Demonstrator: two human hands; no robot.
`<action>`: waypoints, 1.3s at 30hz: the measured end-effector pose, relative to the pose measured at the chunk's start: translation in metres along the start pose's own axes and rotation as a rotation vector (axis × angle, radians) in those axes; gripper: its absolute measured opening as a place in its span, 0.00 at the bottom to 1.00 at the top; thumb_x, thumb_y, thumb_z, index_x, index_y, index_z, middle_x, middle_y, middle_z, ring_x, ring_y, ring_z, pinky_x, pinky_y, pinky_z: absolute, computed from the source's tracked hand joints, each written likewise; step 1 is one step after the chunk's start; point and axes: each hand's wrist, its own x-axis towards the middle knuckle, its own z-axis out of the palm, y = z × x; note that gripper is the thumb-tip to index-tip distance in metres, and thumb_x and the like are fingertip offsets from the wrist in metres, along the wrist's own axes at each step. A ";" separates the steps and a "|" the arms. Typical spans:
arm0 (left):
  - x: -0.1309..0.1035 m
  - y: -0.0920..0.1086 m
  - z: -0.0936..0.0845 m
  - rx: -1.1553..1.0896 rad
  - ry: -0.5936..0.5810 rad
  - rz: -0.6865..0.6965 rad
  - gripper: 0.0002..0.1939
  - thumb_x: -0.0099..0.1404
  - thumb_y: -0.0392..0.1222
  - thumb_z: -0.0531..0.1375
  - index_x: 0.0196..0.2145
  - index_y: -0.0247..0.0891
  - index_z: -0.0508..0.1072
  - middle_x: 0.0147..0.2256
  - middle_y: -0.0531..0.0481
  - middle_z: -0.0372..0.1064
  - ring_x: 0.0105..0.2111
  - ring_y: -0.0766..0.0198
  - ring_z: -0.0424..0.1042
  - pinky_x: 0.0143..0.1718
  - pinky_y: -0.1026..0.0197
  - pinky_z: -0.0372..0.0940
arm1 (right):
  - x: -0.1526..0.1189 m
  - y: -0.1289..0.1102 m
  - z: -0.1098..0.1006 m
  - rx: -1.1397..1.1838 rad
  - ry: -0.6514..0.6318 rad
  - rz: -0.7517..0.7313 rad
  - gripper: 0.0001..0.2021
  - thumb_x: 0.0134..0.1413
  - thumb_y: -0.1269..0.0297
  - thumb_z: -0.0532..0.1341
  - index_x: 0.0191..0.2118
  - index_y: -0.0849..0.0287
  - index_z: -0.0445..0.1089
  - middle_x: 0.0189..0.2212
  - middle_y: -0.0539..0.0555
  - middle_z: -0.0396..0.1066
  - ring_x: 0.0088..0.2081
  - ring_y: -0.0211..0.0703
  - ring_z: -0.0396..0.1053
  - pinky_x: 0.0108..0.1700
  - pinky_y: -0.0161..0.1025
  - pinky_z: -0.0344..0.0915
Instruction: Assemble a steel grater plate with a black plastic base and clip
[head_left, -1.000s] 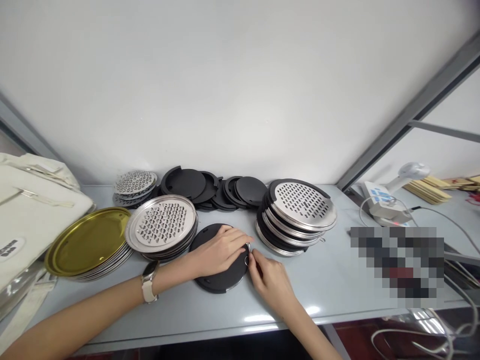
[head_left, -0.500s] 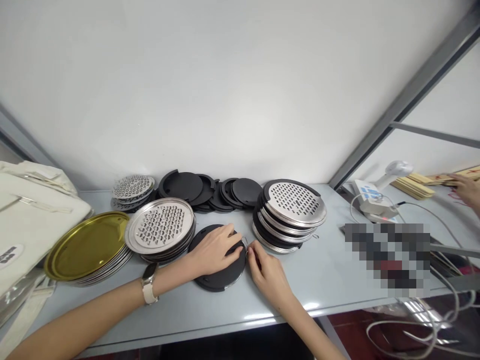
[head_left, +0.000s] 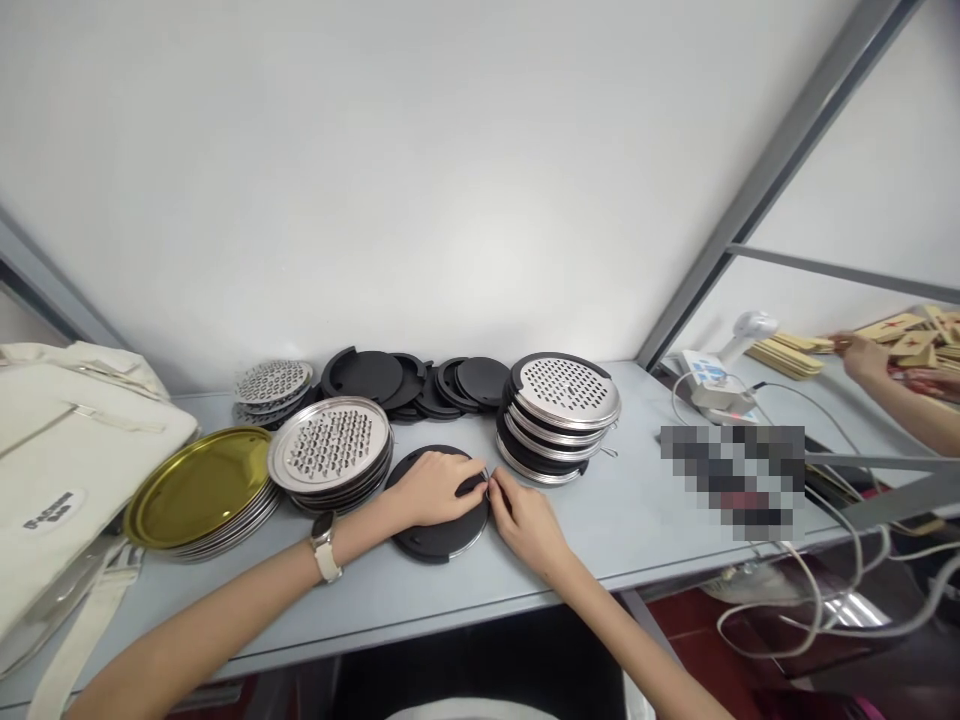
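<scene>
A round black cover point(head_left: 427, 537) with a silver edge beneath it lies flat on the shelf. My left hand point(head_left: 435, 488) rests across its top and holds it down, thumb and index finger bent toward its right edge. My right hand point(head_left: 525, 518) is closed in a pinch on a thin wire clasp point(head_left: 487, 474) at that edge; the fingers partly hide it. Left of the cover stands a stack of silver graters point(head_left: 330, 445). On the right, a taller stack of round graters with black covers point(head_left: 566, 390) has a wire clasp sticking out.
Gold round trays point(head_left: 202, 485) are stacked at left beside a cream bag point(head_left: 82, 450). Loose black covers point(head_left: 367, 377) and small grater discs point(head_left: 271, 381) lie along the wall. Rightward are a scanner point(head_left: 754, 325), cables, and another person's hand point(head_left: 862, 355) by wooden pieces.
The left hand's fingers have drawn closer to the wire clasp and the right fingertips. The right hand keeps its pinch. The view has shifted, and the other person's hand has moved left.
</scene>
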 end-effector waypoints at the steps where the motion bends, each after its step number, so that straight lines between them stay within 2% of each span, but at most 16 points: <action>1: 0.000 0.000 0.000 0.001 -0.003 -0.011 0.09 0.68 0.46 0.50 0.34 0.40 0.65 0.28 0.52 0.68 0.27 0.61 0.69 0.27 0.62 0.54 | 0.000 0.000 0.000 -0.004 0.000 -0.004 0.09 0.65 0.65 0.45 0.33 0.56 0.58 0.21 0.48 0.68 0.24 0.42 0.69 0.26 0.36 0.47; 4: -0.001 0.000 0.000 0.002 0.011 -0.039 0.11 0.67 0.49 0.51 0.39 0.39 0.64 0.28 0.51 0.69 0.28 0.59 0.70 0.27 0.61 0.55 | 0.000 0.000 -0.001 -0.003 -0.003 -0.015 0.09 0.64 0.66 0.45 0.33 0.56 0.59 0.22 0.48 0.68 0.24 0.42 0.68 0.26 0.35 0.47; 7: -0.003 0.000 -0.004 0.001 0.024 0.001 0.12 0.69 0.49 0.50 0.44 0.40 0.63 0.30 0.50 0.70 0.31 0.58 0.71 0.29 0.61 0.57 | -0.001 0.000 -0.003 0.020 -0.012 -0.027 0.10 0.64 0.65 0.45 0.33 0.56 0.59 0.22 0.49 0.68 0.25 0.41 0.68 0.27 0.35 0.48; 10: -0.005 -0.001 -0.007 -0.010 0.019 0.046 0.12 0.72 0.46 0.45 0.43 0.41 0.64 0.32 0.50 0.71 0.33 0.59 0.72 0.32 0.61 0.58 | -0.003 0.001 -0.004 0.033 -0.027 -0.044 0.10 0.64 0.65 0.45 0.34 0.56 0.60 0.23 0.49 0.68 0.25 0.42 0.68 0.27 0.35 0.49; 13: -0.006 -0.002 -0.008 -0.009 0.014 0.017 0.15 0.73 0.44 0.41 0.40 0.40 0.65 0.30 0.50 0.71 0.32 0.60 0.72 0.33 0.61 0.58 | -0.005 0.001 -0.005 0.027 -0.040 -0.061 0.11 0.65 0.64 0.44 0.34 0.55 0.60 0.23 0.49 0.68 0.25 0.41 0.68 0.28 0.34 0.50; 21: -0.007 -0.005 -0.004 0.024 -0.007 -0.018 0.13 0.72 0.40 0.43 0.45 0.39 0.64 0.32 0.48 0.72 0.32 0.58 0.73 0.33 0.60 0.60 | -0.003 0.001 -0.002 0.016 -0.072 -0.043 0.11 0.66 0.63 0.43 0.35 0.55 0.59 0.22 0.48 0.67 0.26 0.43 0.69 0.27 0.35 0.50; 26: -0.008 -0.006 -0.004 -0.007 -0.011 0.013 0.14 0.69 0.36 0.47 0.50 0.43 0.64 0.36 0.49 0.72 0.37 0.58 0.73 0.37 0.61 0.62 | -0.003 0.002 -0.003 0.031 -0.071 -0.047 0.11 0.66 0.64 0.43 0.37 0.56 0.61 0.23 0.49 0.69 0.26 0.43 0.69 0.28 0.35 0.50; 29: -0.008 -0.006 -0.004 -0.025 -0.006 0.030 0.15 0.68 0.35 0.48 0.49 0.44 0.66 0.38 0.49 0.73 0.38 0.59 0.72 0.39 0.61 0.61 | -0.004 0.001 -0.004 0.042 -0.054 -0.064 0.13 0.66 0.63 0.44 0.35 0.57 0.62 0.24 0.50 0.70 0.27 0.42 0.69 0.28 0.35 0.50; 39: -0.009 -0.005 -0.005 -0.033 -0.003 0.003 0.12 0.68 0.36 0.48 0.44 0.42 0.68 0.33 0.50 0.72 0.34 0.60 0.72 0.35 0.62 0.60 | -0.006 -0.002 -0.007 0.082 -0.044 -0.081 0.14 0.64 0.63 0.45 0.30 0.57 0.62 0.20 0.49 0.66 0.23 0.39 0.65 0.27 0.34 0.51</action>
